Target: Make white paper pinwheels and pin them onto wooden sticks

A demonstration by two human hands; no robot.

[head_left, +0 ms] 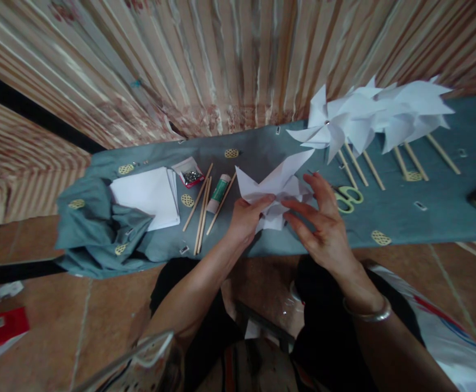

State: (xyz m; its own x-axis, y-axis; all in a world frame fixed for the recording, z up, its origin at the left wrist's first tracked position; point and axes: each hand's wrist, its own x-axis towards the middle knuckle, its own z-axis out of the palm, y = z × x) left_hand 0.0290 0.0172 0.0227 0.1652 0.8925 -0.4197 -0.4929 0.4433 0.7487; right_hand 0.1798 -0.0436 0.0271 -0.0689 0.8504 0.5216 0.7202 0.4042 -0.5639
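Observation:
A white paper pinwheel (pixel 276 188) with folded blades is held just above the cloth-covered table. My left hand (pixel 250 216) grips it from the left, thumb pressed near its centre. From the right, my right hand (pixel 322 223) has its thumb and index finger at the pinwheel's middle, while the other fingers are spread and raised. Whether a pin is at the centre cannot be made out. Just beyond the right hand lie scissors with light green handles (pixel 349 197), their blades mostly hidden behind the fingers.
Finished-looking pinwheels on sticks (pixel 330 128) lie in a row at the right. Left of my hands are loose wooden sticks (pixel 202 218), a green glue stick (pixel 219 193), a small packet of metal pins (pixel 191 174) and stacked white paper (pixel 146 196). Striped curtain (pixel 221 65) hangs behind the table.

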